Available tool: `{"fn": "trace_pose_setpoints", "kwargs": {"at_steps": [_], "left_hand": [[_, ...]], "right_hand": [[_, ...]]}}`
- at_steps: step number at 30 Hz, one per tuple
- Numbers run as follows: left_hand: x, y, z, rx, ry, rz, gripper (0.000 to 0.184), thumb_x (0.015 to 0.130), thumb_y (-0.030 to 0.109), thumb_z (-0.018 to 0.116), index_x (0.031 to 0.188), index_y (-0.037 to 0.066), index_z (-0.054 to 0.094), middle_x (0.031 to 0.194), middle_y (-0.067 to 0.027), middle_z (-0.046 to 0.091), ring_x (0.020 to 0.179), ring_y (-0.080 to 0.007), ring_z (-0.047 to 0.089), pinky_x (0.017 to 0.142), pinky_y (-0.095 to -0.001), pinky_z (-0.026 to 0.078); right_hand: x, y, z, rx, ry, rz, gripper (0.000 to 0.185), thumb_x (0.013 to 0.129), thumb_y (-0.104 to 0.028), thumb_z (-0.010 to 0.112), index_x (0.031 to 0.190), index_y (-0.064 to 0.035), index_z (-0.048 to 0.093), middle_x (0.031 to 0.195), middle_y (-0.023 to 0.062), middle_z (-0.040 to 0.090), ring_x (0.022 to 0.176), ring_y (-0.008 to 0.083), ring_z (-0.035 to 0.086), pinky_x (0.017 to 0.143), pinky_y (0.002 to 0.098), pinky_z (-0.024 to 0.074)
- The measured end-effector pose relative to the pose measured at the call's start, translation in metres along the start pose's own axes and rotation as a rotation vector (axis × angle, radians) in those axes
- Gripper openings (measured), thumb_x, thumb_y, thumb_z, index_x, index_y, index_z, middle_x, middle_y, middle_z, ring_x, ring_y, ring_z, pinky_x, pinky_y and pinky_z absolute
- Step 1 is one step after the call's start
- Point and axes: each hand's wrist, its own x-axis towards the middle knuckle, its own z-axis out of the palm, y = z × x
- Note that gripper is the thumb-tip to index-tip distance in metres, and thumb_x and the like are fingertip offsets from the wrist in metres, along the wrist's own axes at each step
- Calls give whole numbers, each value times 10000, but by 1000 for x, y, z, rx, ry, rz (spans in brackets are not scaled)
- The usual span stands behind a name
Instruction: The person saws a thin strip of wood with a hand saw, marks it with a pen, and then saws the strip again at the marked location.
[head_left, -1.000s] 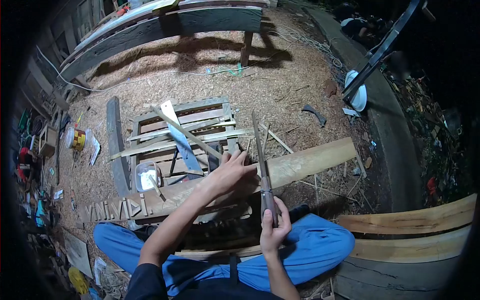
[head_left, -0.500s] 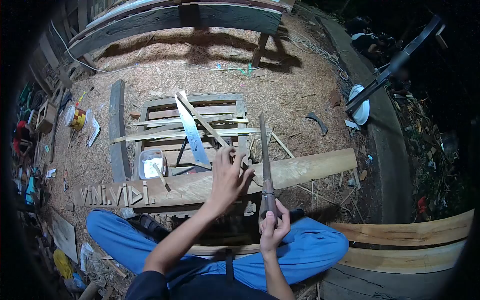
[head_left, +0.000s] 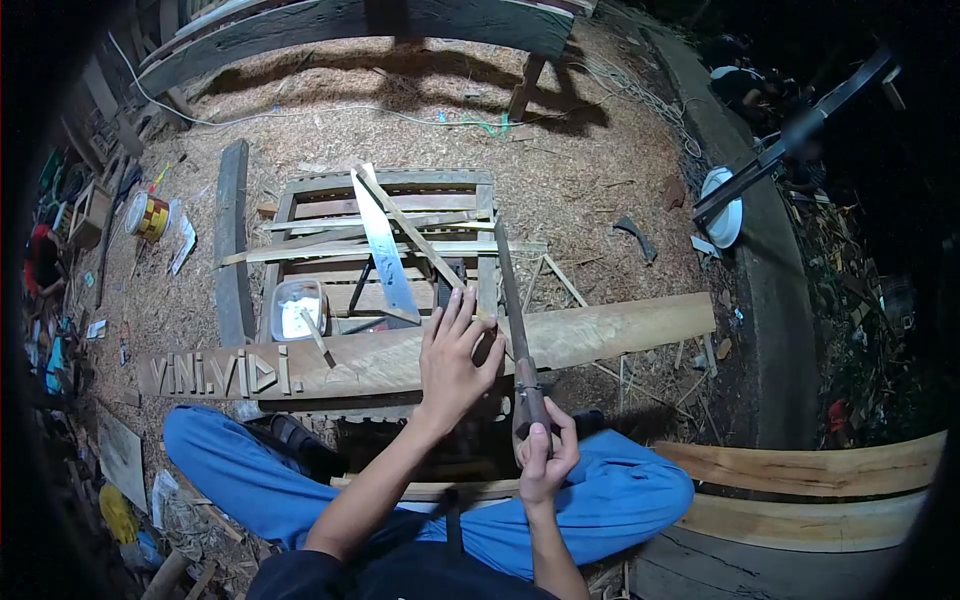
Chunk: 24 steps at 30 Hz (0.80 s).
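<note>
My left hand lies over the lower end of a thin wooden strip, its fingers stretched out and slightly apart. Beneath it is a long wooden board with raised wooden letters reading "VINI. VIDI." at its left end. In my right hand is the wooden handle of a handsaw, fingers wrapped round it. Its long, narrow dark blade points away from me across the board, close to the left hand's thumb. Whether it touches the strip I cannot tell.
A slatted wooden pallet carries loose strips, a shiny metal blade and a plastic tub of white stuff with a stick. A beam lies left, a dark axe-like head right. Two planks are at lower right.
The handsaw's blade has swung left toward my left hand and the strip. My left hand's fingers, curled before, are now straighter over the strip. The view has shifted slightly.
</note>
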Motion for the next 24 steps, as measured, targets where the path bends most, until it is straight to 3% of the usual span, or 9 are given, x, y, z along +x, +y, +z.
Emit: {"fn": "trace_pose_setpoints", "kwargs": {"at_steps": [9, 11, 15, 17, 24], "left_hand": [[1, -3, 0, -76, -12, -58, 325, 873, 292, 774, 1130, 102, 720, 1594, -163, 480, 1502, -349, 414, 1220, -499, 292], [2, -2, -1, -58, -39, -52, 356, 864, 309, 769, 1152, 108, 713, 1601, -162, 471, 1507, -348, 407, 1224, -499, 284], [2, -4, -2, -28, -56, -36, 402, 848, 339, 766, 1176, 115, 705, 1617, -159, 451, 1520, -341, 387, 1230, -498, 269], [1, -5, -3, -24, -89, -20, 449, 827, 373, 770, 1192, 121, 702, 1635, -157, 424, 1532, -333, 368, 1234, -497, 257], [2, -1, -11, -3, -119, 7, 493, 795, 406, 790, 1189, 122, 703, 1651, -156, 399, 1541, -322, 352, 1235, -492, 254]], "right_hand": [[-1, 11, -13, 87, -49, 4, 420, 1027, -183, 581, 1399, 6, 537, 643, -26, 520, 516, 31, 408, 475, 225, 289], [2, 11, -13, 32, -82, -87, 354, 1066, -118, 493, 1396, 11, 504, 580, -37, 424, 477, 28, 335, 445, 229, 289], [1, 12, -10, -9, -52, -95, 357, 1066, -122, 498, 1395, 17, 502, 580, -33, 425, 474, 30, 336, 444, 230, 291], [3, 11, -11, 98, 27, -91, 406, 1027, -142, 555, 1396, 24, 532, 614, -32, 491, 501, 27, 381, 468, 230, 276], [2, 8, -13, 69, -17, -68, 406, 1034, -128, 540, 1408, 29, 514, 602, -44, 459, 501, 26, 356, 470, 233, 298]]}}
